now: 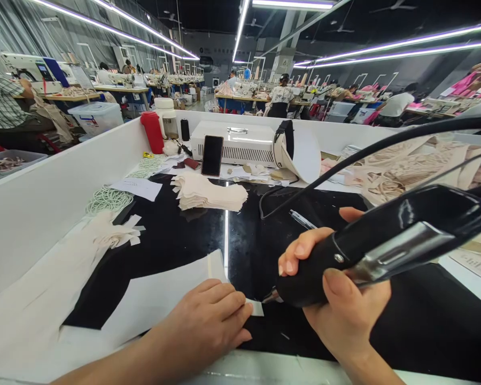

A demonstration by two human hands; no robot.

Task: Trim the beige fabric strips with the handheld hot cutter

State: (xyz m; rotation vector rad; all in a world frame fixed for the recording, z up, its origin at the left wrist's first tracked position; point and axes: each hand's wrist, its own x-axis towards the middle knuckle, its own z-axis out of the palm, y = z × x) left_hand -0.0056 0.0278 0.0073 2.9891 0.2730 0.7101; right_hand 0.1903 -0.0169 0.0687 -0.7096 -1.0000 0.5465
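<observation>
My left hand [208, 321] lies palm down with its fingers laid flat, pressing on a white sheet [156, 299] on the black work surface. A narrow pale strip [255, 307] sticks out to the right from under its fingertips. My right hand [348, 305] is wrapped around a black corded hand tool [388, 235] with a silver lever and a pointed metal tip. That tip is at the strip's right end; I cannot tell whether it touches. Cream fabric pieces [208, 192] lie stacked beyond my hands, and a pen [302, 219] lies near the tool.
A phone [212, 155] leans against a vented white metal box [240, 136]. Long cream fabric [44, 283] and green cord [110, 200] lie on the left, beside a raised white wall [64, 203]. The tool's cable [324, 174] arches over the right side. Several people sit at machines beyond.
</observation>
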